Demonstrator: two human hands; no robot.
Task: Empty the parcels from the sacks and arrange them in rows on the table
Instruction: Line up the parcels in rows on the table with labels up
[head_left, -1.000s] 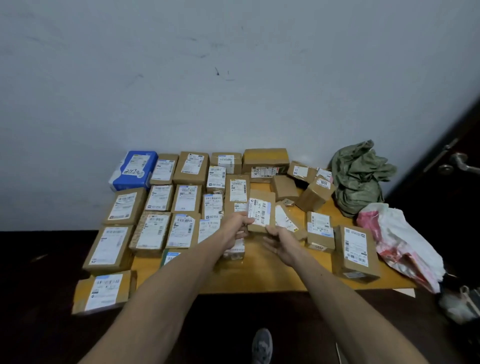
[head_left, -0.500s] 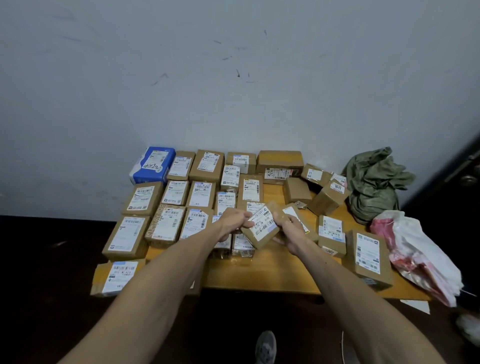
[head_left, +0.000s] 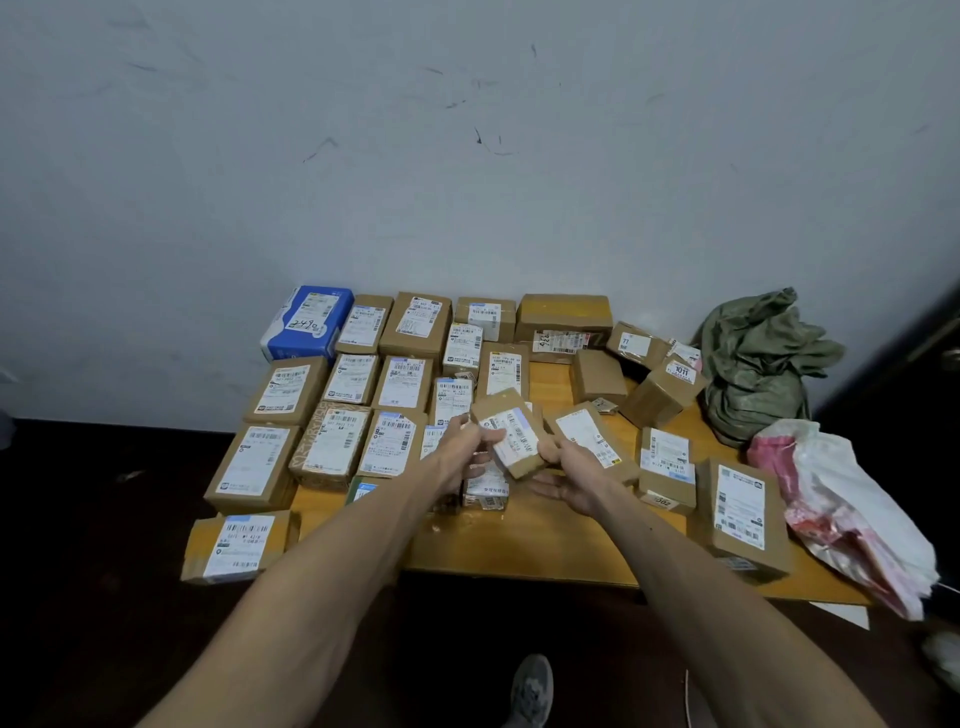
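A small brown cardboard parcel (head_left: 511, 434) with a white label is lifted above the middle of the wooden table (head_left: 524, 545). My left hand (head_left: 467, 447) grips its left end and my right hand (head_left: 563, 470) holds its lower right side. Several labelled parcels lie in rows on the table's left half, with a blue parcel (head_left: 309, 322) at the far left corner. Loose parcels lie at angles on the right, among them one marked 1011 (head_left: 665, 389). A crumpled green sack (head_left: 758, 364) sits at the far right.
A white and pink plastic bag (head_left: 847, 514) hangs over the table's right edge. A large flat parcel (head_left: 740, 514) lies next to it. One parcel (head_left: 236, 545) overhangs the front left corner. A wall stands behind the table, a dark door at right. My shoe (head_left: 530, 691) shows below.
The held parcel has turned in both hands, its label now tilting the other way. The camera view has shifted slightly; the rows on the table look unchanged.
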